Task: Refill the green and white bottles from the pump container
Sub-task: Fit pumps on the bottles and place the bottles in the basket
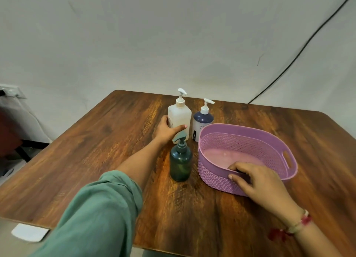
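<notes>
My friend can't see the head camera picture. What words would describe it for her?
A person's left hand grips a whitish pump bottle on a wooden table while the right hand holds the near rim of a purple basket. A green pump bottle and a blue-and-white pump bottle stand nearby.

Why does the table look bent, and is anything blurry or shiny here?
Head view: the wide-angle lens bows the edges of the table; the near sleeve and the right hand on the basket look soft, the green bottle crisper; diffuse light leaves a warm sheen on the wood and only faint shadows.
</notes>
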